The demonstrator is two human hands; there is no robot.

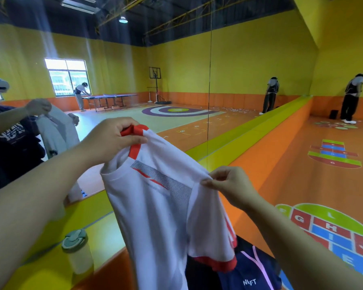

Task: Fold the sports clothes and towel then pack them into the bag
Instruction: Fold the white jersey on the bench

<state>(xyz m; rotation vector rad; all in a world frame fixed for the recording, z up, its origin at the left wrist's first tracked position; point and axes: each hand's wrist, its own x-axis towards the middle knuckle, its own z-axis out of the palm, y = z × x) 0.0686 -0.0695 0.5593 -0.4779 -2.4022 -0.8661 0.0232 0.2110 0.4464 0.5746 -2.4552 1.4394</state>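
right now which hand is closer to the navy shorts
Right. The right hand pinches the white shirt above the navy shorts; the left hand grips its red trim higher and farther left.

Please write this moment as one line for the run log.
step: white shirt held up, unfolded | left hand: grips its red-trimmed edge | right hand: pinches its fabric | below: navy garment | ledge: bottle

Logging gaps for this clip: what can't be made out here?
Head view:
1. Shirt hem: cut off by the bottom edge.
2. Navy garment: mostly hidden by the shirt and right arm.
3. Bag, towel: none seen; the shirt blocks the surface below.
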